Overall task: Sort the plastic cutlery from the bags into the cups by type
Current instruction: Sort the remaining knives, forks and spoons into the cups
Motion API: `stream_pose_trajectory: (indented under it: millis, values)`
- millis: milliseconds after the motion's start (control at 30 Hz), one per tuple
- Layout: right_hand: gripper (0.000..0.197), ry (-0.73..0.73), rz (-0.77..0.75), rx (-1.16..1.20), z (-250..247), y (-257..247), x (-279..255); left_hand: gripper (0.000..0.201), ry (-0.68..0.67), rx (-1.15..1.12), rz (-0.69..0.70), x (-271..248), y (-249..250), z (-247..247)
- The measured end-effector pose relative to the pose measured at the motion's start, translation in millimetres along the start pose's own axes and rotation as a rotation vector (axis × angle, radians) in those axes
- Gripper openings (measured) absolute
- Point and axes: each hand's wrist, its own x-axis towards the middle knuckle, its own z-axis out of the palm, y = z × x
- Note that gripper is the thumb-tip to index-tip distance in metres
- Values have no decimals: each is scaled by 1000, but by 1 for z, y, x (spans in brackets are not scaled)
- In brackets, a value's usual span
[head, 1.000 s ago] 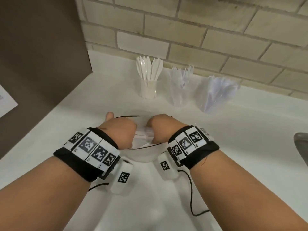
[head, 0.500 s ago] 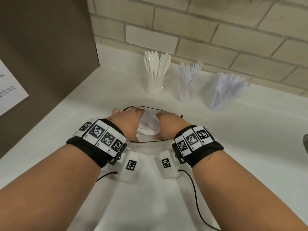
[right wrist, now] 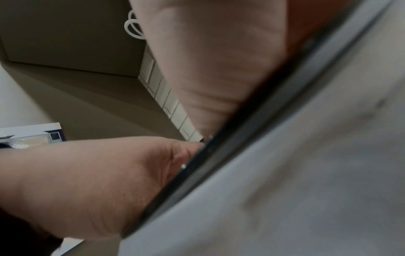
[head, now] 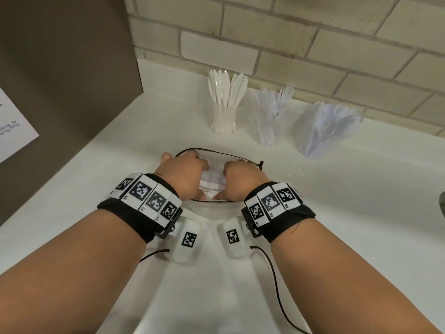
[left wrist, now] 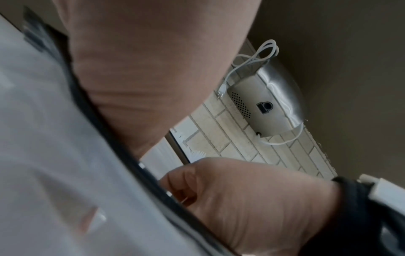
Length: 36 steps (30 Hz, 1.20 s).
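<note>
Head view: white countertop (head: 361, 213) fills most of the frame, tan brick wall (head: 313, 44) across the top, dark brown panel (head: 60, 68) at upper left with a sheet of printed paper (head: 14, 126) at the left edge. White drawstring bag (head: 212, 273) lies on the counter at lower centre, its mouth edged by a black cord (head: 216, 152) at mid-frame. Both forearms enter from the bottom, each with a black wristband carrying printed square markers. Left hand (head: 184, 174) and right hand (head: 237, 179) sit side by side at the bag mouth, fingers curled round the bundle of clear cutlery (head: 213, 175) showing between them; exact finger contact is hidden.

Upper centre, by the wall, three clear cups in a row: left cup (head: 225, 121) holds white knives, middle cup (head: 269, 126) holds clear forks, right cup (head: 317, 136) leans to the right and holds clear spoons. All stand apart from the bag.

Left wrist view: blurred bag cloth at left, right hand (left wrist: 252, 199) curled at the cord, a metal appliance (left wrist: 267, 107) with a white cable on the wall behind.

Right wrist view: blurred cloth at right, left hand (right wrist: 98, 173) at the cord edge.
</note>
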Motion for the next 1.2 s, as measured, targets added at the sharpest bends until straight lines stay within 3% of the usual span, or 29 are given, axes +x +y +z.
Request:
stream_pose_trajectory:
  millis: [200, 333, 500, 733, 867, 1033, 1200]
  values:
    - [51, -46, -41, 51, -1, -2, 1, 92, -56, 1, -87, 0, -6, 0]
    - [37, -61, -8, 78, 3, -2, 1, 94, -69, 2, -43, -2, -8, 0]
    - [43, -74, 22, 123, 5, -7, 2, 81, -15, -81, -32, -3, -8, 4]
    - [53, -80, 19, 213, 12, -13, 6, 100, 5, -248, -21, -6, -11, 4]
    - [35, -71, 50, 277, 10, -13, 7, 97, 13, -235, -19, -9, -15, 2]
    - [34, -85, -40, 252, 2, -10, 1, 94, 16, -221, -67, -10, -18, 0]
    - [26, -86, -115, 238, -9, -3, -12, 75, 34, -292, -98, -9, -24, -3]
